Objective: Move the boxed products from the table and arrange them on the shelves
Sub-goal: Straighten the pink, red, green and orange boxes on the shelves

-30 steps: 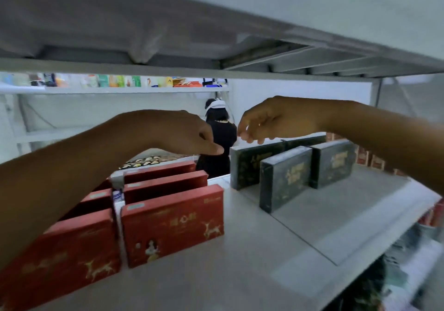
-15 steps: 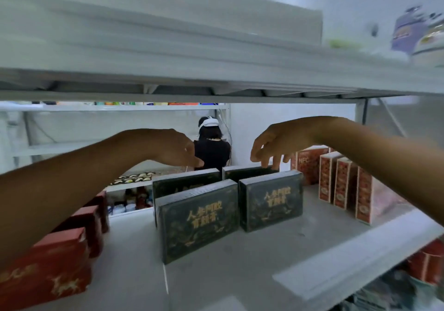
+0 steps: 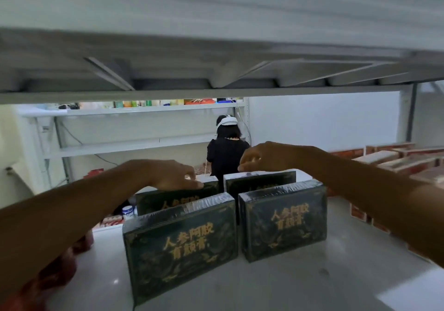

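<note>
Four dark green boxes with gold lettering stand upright in two rows on the grey shelf [image 3: 312, 284]. The front left box [image 3: 180, 245] and the front right box [image 3: 283, 221] face me. Behind them stand the back left box [image 3: 165, 199] and the back right box [image 3: 262, 181], mostly hidden. My left hand [image 3: 173, 175] rests its fingertips on the top edge of the back left box. My right hand [image 3: 259, 156] touches the top edge of the back right box with loosely bent fingers. Neither hand lifts a box.
Red boxes [image 3: 60, 269] sit at the shelf's left under my left forearm. Red and white boxes [image 3: 408, 164] line the right side. The upper shelf's underside [image 3: 216, 80] hangs low overhead. A person in black [image 3: 227, 156] stands beyond, by far shelving [image 3: 134, 110].
The view has swung from the red boxes to the green ones and come closer. Both hands have dropped from hovering onto the top edges of the back boxes.
</note>
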